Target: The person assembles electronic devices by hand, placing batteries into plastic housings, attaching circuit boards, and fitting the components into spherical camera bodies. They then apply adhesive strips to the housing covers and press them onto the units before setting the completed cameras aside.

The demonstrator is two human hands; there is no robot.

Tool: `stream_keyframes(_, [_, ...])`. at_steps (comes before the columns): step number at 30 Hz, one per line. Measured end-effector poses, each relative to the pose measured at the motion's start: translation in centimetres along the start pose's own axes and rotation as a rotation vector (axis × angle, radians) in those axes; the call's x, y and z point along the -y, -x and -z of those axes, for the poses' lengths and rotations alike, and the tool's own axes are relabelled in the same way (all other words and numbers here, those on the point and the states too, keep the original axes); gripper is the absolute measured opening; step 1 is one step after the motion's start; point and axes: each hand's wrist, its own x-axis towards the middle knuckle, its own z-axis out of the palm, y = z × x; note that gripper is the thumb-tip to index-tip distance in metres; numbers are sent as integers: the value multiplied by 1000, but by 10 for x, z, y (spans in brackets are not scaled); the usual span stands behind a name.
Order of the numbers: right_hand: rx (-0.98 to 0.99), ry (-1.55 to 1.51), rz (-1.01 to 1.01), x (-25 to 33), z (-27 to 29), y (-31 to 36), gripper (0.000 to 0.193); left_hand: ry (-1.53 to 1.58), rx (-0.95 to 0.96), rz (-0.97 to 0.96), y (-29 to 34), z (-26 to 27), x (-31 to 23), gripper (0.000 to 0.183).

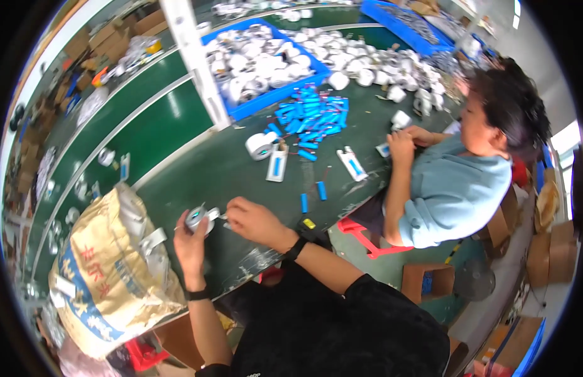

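Observation:
My left hand [190, 248] is closed around a white round plastic housing [196, 218] with a dark, shiny middle, held over the green tabletop. Just to its right, my right hand [257, 221] has its fingers pinched together beside a small pale part that sticks out from the housing. What the pinch holds is too small to make out. Farther off stand another white round housing [260, 146] and a white case with a blue cell in it [277, 164]. Two loose blue battery cells [321, 190] lie right of my right hand.
Wired blue battery cells [310, 116] are heaped mid-table, near a blue crate [320, 72] of white housings. A second white case [351, 164] lies toward a co-worker [455, 169], whose hands hold a white part. A stuffed paper sack [119, 270] stands at my left.

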Motion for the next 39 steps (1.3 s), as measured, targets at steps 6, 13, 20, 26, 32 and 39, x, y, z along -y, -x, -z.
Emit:
stream_keyframes(6, [14, 33, -27, -3, 5, 0, 14, -11, -80, -111, 0, -11, 0, 65])
stream_keyframes(13, [20, 72, -25, -1, -1, 0, 16, -106, -134, -158, 13, -7, -14, 66])
stream_keyframes(20, [4, 103, -12, 0, -4, -2, 16, -139, -175, -186, 14, -7, -15, 70])
stream_keyframes(26, [12, 96, -3, -2, -3, -1, 17, -123, -174, -178, 17, -8, -21, 70])
stream_keyframes(32, [29, 112, 24, -2, -3, 0, 18, -119, -181, -192, 18, -8, -21, 69])
stream_keyframes(39, [10, 128, 5, 2, -7, 0, 18, -128, -184, -186, 21, -5, -22, 69])
